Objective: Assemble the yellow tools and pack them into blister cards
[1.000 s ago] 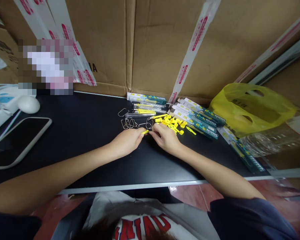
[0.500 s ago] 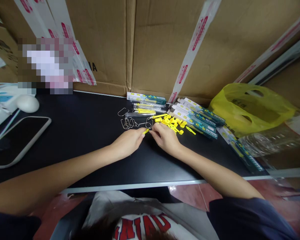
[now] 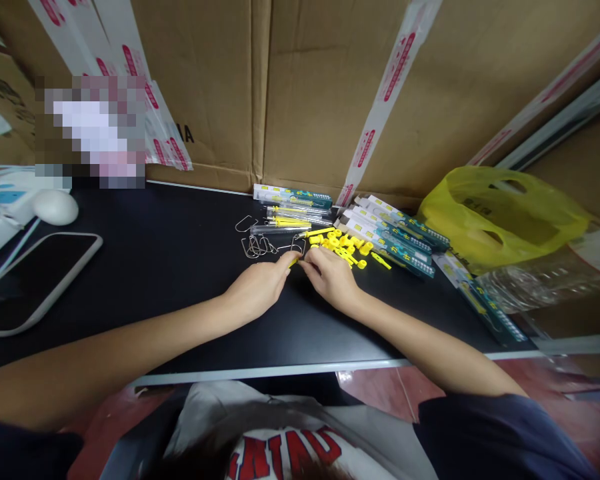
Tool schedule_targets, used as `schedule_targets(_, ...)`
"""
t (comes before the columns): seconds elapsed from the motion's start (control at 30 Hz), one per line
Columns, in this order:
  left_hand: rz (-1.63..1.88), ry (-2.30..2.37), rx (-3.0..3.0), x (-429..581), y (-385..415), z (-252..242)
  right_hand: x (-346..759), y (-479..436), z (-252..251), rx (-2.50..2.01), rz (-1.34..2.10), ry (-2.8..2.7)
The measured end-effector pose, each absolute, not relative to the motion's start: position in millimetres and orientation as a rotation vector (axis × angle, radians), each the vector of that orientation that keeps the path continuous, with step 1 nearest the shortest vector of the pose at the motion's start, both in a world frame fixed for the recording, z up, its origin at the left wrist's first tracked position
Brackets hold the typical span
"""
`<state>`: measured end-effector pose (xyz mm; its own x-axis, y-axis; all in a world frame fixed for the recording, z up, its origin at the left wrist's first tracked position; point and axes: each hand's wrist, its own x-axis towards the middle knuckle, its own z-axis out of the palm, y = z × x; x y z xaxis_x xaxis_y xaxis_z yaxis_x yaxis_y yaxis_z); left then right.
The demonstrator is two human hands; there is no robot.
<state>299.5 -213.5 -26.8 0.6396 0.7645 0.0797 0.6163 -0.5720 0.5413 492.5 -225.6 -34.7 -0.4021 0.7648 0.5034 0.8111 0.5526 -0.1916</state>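
My left hand (image 3: 259,285) and my right hand (image 3: 331,277) meet over the black table (image 3: 170,267), fingertips almost touching. Between them sits a small yellow plastic piece (image 3: 293,262), pinched by my left fingers; my right fingers are closed against its other end. Just beyond lie several bent wire clips (image 3: 261,245) and a heap of small yellow plastic parts (image 3: 345,245). Clear tubes with yellow inserts (image 3: 290,223) lie behind the clips.
Narrow teal-and-white boxes (image 3: 395,237) fan out to the right, next to a yellow plastic bag (image 3: 500,213) and clear plastic bags (image 3: 530,283). A tablet (image 3: 35,277) and a white mouse (image 3: 56,207) sit at the left. Taped cardboard cartons (image 3: 305,87) wall the back.
Both hands stay in place; my left fingers have closed further over the yellow piece, so less of it shows.
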Motion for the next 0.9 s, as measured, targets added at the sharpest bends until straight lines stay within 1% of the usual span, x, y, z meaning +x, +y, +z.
schedule_targets(0.07, 0.457, 1.051, 2.346, 300, -213, -27, 494, -224, -35, -1.251, -0.066, -2.233)
schedule_targets(0.23, 0.55, 0.886, 1.981, 299, -211, -20, 496, -222, -28, -1.181, 0.142, -2.166)
schedule_targets(0.33, 0.551, 0.883, 1.979, 299, -212, -17, 497, -222, -23, -1.155, 0.23, -2.178)
schedule_targets(0.47, 0.536, 0.901, 2.064, 299, -212, -14, 498, -220, -22, -1.16, 0.276, -2.198)
schedule_targets(0.67, 0.577, 0.876, 2.044, 298, -211, -15, 500, -218, -23, -1.148, 0.252, -2.173)
schedule_targets(0.8, 0.585, 0.816, 1.893, 297, -207, -17, 503, -214, -19, -1.026, 0.279, -2.171)
schedule_targets(0.9, 0.542, 0.77, 1.704, 297, -205, -18, 504, -214, -15, -0.934, 0.422, -2.167)
